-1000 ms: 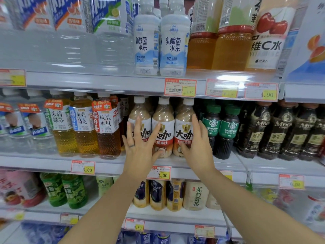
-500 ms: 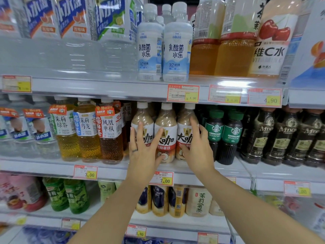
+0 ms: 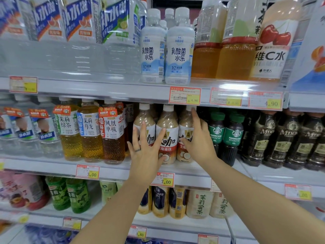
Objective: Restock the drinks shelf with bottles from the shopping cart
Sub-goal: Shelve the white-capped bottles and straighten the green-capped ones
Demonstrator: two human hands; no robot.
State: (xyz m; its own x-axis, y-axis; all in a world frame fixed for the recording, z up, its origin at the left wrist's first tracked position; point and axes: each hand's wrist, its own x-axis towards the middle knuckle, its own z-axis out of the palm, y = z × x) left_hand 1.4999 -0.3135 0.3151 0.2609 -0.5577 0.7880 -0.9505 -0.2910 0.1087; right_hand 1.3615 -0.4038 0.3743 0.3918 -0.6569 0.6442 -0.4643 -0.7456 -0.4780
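Three beige latte bottles with white-and-red labels stand side by side at the front of the middle shelf (image 3: 175,169): left bottle (image 3: 143,117), middle bottle (image 3: 168,131), right bottle (image 3: 184,124). My left hand (image 3: 146,152), a ring on one finger, lies with spread straight fingers against the left and middle bottles. Over the right bottle, my right hand (image 3: 198,141) is flat with fingers extended, one fingertip up near its cap. Neither hand grips a bottle. The shopping cart is out of view.
Amber tea bottles (image 3: 89,134) stand left of the lattes, green-capped Americano bottles (image 3: 233,138) and dark coffee bottles (image 3: 284,143) right. The upper shelf holds white yoghurt drinks (image 3: 179,55) and large clear water bottles. Price tags (image 3: 184,95) line the shelf edges. More bottles fill the lower shelf.
Both hands have moved up and closer onto the latte bottles. The right hand's fingers have climbed toward the right bottle's cap. The view shifted slightly.
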